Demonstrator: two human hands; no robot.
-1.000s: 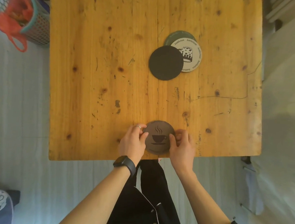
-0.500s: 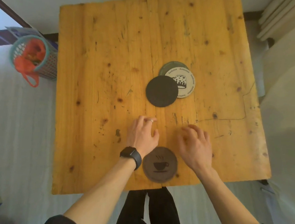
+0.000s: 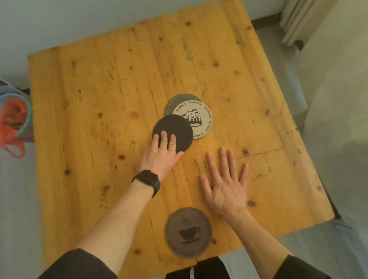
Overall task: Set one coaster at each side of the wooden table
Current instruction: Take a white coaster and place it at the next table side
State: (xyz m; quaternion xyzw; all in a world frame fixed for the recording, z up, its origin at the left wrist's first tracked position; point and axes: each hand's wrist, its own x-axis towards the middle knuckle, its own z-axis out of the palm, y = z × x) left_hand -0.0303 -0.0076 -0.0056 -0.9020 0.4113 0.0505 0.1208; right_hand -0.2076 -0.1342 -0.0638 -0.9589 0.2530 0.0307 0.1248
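A grey coaster with a coffee-cup print (image 3: 188, 232) lies at the near edge of the wooden table (image 3: 93, 101), free of both hands. Near the table's middle, a plain black coaster (image 3: 177, 129) overlaps a cream coaster with a cake drawing (image 3: 199, 118), which covers a dark green coaster (image 3: 174, 100). My left hand (image 3: 162, 153), with a ring and a black watch, rests its fingertips flat on the black coaster. My right hand (image 3: 224, 184) lies spread, palm down, on bare wood to the right, holding nothing.
A teal mesh basket (image 3: 4, 116) with an orange net bag stands on the floor past the table's left edge. A white radiator (image 3: 302, 18) is beyond the far right corner. Pale floor surrounds the table.
Both hands let go of the cup-print coaster at the near edge and reached forward. My left hand now touches the black coaster; my right hand has flattened on the wood.
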